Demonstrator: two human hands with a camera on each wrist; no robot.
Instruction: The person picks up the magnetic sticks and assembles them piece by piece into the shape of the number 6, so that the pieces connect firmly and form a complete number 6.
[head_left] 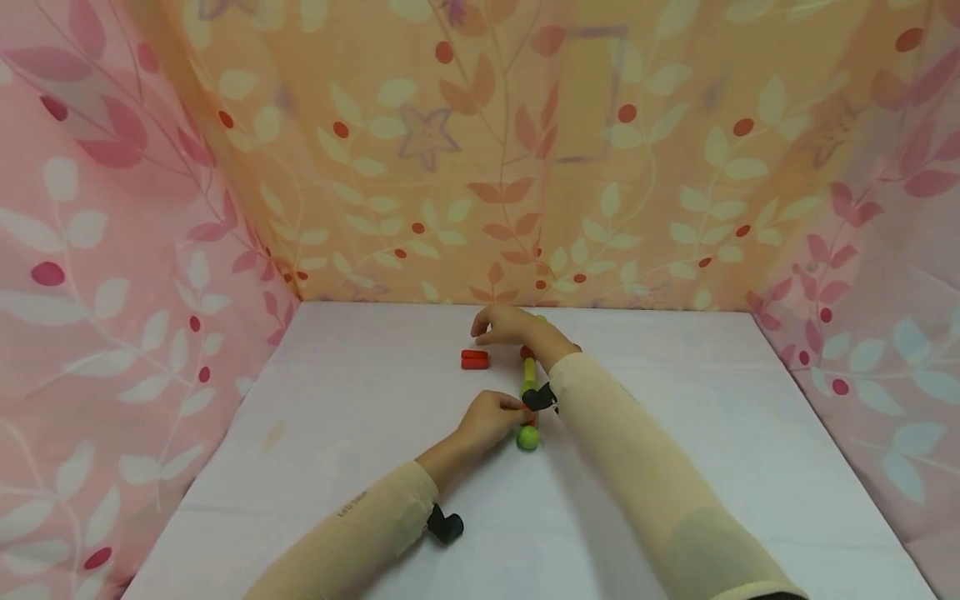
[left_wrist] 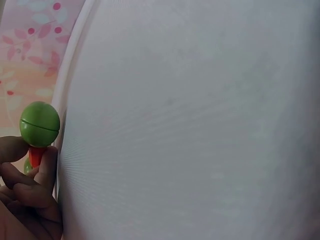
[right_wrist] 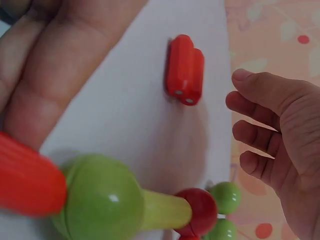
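Fingers of my left hand (head_left: pixel 489 418) pinched a red rod (right_wrist: pixel 30 177), with a green ball (head_left: pixel 528 437) at its six-o'clock end. Toward twelve o'clock followed another green ball (right_wrist: pixel 105 197), a yellow-green rod (head_left: pixel 529 371) and a red ball (head_left: pixel 527 353). Two short red pieces (head_left: pixel 474 360) lay side by side at nine o'clock from that rod. Just beyond them, toward one o'clock, my right hand (head_left: pixel 506 323) hovered, fingers loosely curved, thumb apart.

head view looks forward-down; nearer wrist views share its tabletop (head_left: pixel 337 392).
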